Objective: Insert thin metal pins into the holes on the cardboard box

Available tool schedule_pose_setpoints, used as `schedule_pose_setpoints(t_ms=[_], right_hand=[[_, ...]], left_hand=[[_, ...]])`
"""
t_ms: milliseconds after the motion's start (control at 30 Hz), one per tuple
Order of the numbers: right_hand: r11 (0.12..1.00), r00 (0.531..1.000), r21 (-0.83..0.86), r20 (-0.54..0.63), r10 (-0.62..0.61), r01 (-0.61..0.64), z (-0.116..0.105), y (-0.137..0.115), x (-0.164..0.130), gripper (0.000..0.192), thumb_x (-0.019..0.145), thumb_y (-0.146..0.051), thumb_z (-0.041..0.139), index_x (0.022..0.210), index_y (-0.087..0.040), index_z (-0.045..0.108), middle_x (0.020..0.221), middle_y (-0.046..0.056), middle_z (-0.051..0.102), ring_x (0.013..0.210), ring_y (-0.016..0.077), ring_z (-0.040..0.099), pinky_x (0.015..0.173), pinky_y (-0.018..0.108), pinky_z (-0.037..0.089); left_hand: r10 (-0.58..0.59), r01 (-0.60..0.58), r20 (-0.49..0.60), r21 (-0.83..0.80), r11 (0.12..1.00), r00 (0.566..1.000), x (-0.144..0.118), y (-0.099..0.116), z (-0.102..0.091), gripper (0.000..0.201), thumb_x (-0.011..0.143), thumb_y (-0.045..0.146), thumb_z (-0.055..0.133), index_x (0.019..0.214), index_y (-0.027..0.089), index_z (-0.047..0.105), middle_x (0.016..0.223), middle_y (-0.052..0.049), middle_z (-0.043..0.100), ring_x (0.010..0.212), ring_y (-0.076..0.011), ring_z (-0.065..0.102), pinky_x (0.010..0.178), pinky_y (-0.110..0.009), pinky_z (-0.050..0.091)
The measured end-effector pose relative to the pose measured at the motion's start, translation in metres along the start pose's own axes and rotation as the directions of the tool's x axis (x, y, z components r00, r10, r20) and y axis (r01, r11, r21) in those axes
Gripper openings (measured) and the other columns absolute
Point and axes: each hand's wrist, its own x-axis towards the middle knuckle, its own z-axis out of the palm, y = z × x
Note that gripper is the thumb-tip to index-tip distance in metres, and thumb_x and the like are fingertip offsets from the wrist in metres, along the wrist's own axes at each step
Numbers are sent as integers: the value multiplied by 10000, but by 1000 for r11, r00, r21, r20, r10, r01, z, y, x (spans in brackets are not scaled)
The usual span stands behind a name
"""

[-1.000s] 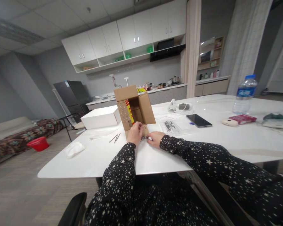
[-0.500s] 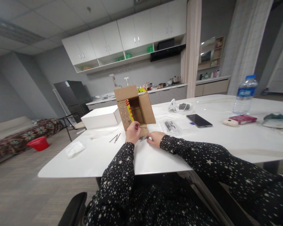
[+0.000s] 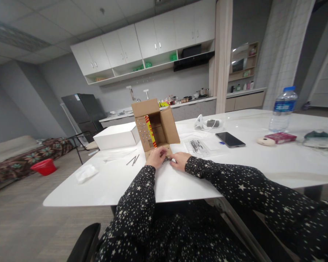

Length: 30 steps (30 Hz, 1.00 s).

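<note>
A small cardboard box [image 3: 168, 128] lies on its side on the white table [image 3: 262, 162], flaps open toward me; the left flap [image 3: 142, 133] carries rows of small metal dots. A little bunch of metal pins [image 3: 167, 159] lies just in front of it. My left hand [image 3: 155, 157] is down at the bunch with fingers curled and pinched on it; whether it grips a pin is too small to tell. My right hand [image 3: 180, 160] lies palm down beside it, fingertips holding the bunch against the table.
Two loose pins [image 3: 133, 160] and a crumpled tissue [image 3: 86, 173] lie to the left, a white box [image 3: 116, 136] behind them. To the right are a clear bag [image 3: 198, 146], a phone [image 3: 230, 139], a red pack [image 3: 280, 137] and a water bottle [image 3: 282, 109].
Half a second ago my left hand was raised at the box's left flap; it has now come down onto the pins. My right hand has stayed where it was.
</note>
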Motion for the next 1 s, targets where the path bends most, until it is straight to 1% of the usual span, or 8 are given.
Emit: schedule_pose_setpoints(t_ms=[167, 333, 533, 633, 733, 800, 933, 1000], right_hand=[[1000, 1000, 3, 4, -7, 7, -2, -1, -1, 350, 823, -375, 414, 1076, -238, 613, 1006, 90, 673, 920, 252, 617, 708, 325, 444], [1000, 1000, -2, -4, -11, 11, -1, 0, -2, 348, 831, -369, 418, 1071, -230, 628, 988, 85, 676, 911, 226, 615, 716, 293, 432], [999, 998, 9, -29, -50, 50, 5, 3, 0, 315, 835, -328, 419, 1032, -231, 645, 931, 63, 680, 851, 210, 621, 704, 281, 420], [997, 997, 32, -29, -69, 70, 8, 4, 1, 293, 837, -304, 429, 1019, -237, 649, 933, 50, 680, 837, 196, 619, 696, 268, 414], [995, 996, 43, -22, -86, 87, 9, 4, 3, 286, 836, -284, 433, 1018, -240, 649, 921, 42, 683, 830, 191, 616, 691, 265, 411], [996, 996, 43, -15, -84, 84, 10, 3, 4, 286, 833, -272, 441, 1025, -240, 650, 917, 42, 684, 831, 189, 613, 689, 263, 410], [995, 996, 42, -9, -89, 90, 10, 1, 4, 282, 830, -247, 457, 1034, -238, 652, 924, 43, 682, 836, 179, 608, 701, 254, 409], [994, 995, 46, -11, -102, 102, 10, 1, 4, 277, 825, -235, 464, 1028, -236, 652, 918, 42, 680, 834, 176, 607, 698, 250, 407]], left_hand=[[8, -8, 8, 3, 1000, 1000, 0, 1, -2, 136, 740, 155, 519, 823, 206, 614, 790, -5, 666, 716, -128, 601, 724, -262, 489], [-23, 22, -165, -7, 1000, 986, 0, -3, -8, 123, 751, 204, 519, 839, 198, 605, 809, -9, 660, 672, -112, 573, 702, -254, 476], [-161, 170, -404, -15, 985, 901, -1, -12, -24, 118, 749, 276, 530, 789, 193, 604, 748, -3, 640, 657, -114, 561, 669, -244, 449], [-230, 248, -475, -27, 968, 850, -3, -13, -31, 142, 742, 312, 537, 784, 196, 606, 721, 3, 632, 620, -112, 547, 639, -242, 435], [-285, 310, -491, -32, 950, 823, -5, -12, -35, 152, 734, 332, 543, 778, 203, 610, 721, 11, 635, 607, -110, 544, 635, -245, 428], [-294, 319, -488, -35, 947, 821, -5, -11, -36, 158, 731, 342, 543, 771, 204, 609, 718, 10, 634, 604, -111, 544, 632, -247, 427], [-280, 297, -464, -38, 954, 840, -5, -13, -33, 167, 732, 351, 538, 773, 204, 605, 693, 7, 625, 620, -118, 552, 632, -249, 430], [-272, 287, -421, -28, 958, 866, -5, -14, -30, 166, 728, 355, 543, 762, 203, 600, 663, 12, 615, 608, -118, 545, 619, -247, 428]])
